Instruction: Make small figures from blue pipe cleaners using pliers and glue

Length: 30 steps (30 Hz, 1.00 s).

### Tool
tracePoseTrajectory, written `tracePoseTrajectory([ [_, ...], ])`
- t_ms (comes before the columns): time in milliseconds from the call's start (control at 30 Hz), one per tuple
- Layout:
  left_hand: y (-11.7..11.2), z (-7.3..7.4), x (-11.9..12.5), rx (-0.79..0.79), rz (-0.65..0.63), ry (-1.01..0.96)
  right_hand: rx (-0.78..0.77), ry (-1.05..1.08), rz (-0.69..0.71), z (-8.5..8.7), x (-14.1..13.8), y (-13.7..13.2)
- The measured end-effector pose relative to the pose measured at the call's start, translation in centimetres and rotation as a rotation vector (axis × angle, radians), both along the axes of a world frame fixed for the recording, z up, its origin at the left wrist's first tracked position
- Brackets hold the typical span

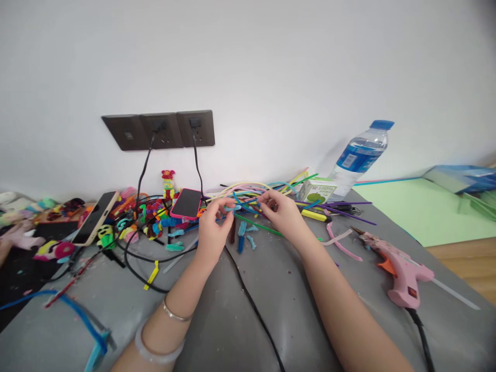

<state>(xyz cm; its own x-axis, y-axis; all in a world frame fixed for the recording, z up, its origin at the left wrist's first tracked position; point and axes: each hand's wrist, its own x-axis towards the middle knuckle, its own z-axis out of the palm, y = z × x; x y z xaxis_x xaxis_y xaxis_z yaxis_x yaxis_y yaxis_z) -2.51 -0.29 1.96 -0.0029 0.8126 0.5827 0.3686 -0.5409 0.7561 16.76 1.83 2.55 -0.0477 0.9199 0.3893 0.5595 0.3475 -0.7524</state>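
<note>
My left hand (213,225) is closed in a pinch on a small light blue pipe cleaner piece (233,208). A darker blue pipe cleaner (248,202) runs from there across to my right hand (282,213), whose thumb and fingers pinch its other end. Whether the two pieces are joined at my left fingertips, I cannot tell. Below the hands, several short blue pieces (251,242) of pipe cleaner lie on the grey table (267,299). Behind them spreads a pile of long coloured pipe cleaners (251,188).
At right lie a pink glue gun (406,279) and a yellow cutter (314,215). A water bottle (358,157) leans by a green-and-white box (318,189). Two phones (186,203) and small pipe cleaner figures (105,236) crowd the left. A black cable (251,299) crosses the table.
</note>
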Motion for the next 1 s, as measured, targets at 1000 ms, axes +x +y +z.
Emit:
tracePoseTrajectory([
  [1000, -0.5, -0.3, 0.7, -0.188, -0.104, 0.209, 0.041, -0.252, 0.014, -0.4, 0.2, 0.4],
])
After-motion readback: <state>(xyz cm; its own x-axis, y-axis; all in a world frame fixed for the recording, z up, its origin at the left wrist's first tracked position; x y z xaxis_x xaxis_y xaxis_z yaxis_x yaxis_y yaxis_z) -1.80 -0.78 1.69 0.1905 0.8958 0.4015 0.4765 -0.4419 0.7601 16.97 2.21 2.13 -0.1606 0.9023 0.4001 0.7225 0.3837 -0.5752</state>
